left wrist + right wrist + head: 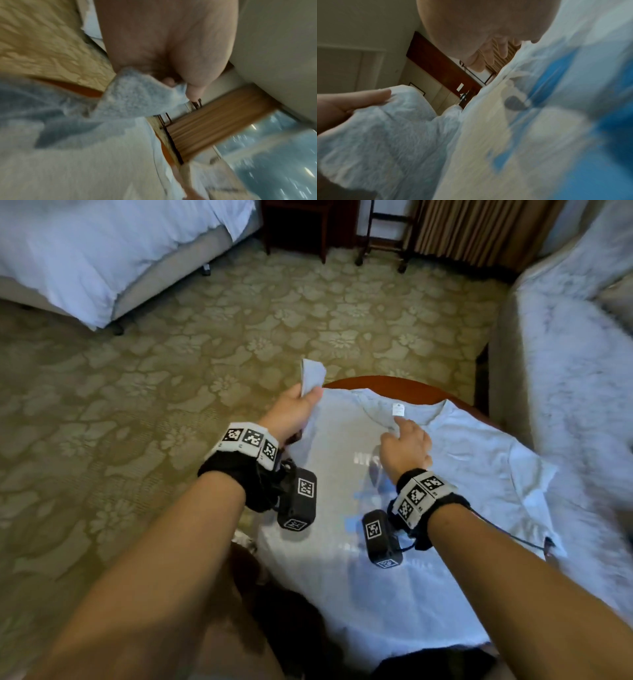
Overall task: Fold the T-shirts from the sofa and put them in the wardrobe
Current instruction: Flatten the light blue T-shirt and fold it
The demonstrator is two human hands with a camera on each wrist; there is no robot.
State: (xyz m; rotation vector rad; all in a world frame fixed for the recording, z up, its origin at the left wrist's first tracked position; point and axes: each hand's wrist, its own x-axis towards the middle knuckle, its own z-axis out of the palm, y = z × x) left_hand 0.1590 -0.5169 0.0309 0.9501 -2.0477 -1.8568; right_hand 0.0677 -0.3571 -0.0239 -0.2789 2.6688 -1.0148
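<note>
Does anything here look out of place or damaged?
Nothing stands out. The T-shirt lies flat on the round table, print up, while the left hand grips its sleeve.

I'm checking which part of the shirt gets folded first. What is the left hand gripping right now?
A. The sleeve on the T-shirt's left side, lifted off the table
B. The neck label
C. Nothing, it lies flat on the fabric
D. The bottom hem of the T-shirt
A: the left hand grips the sleeve raised above the T-shirt, while the right hand points near the neck label.
</note>
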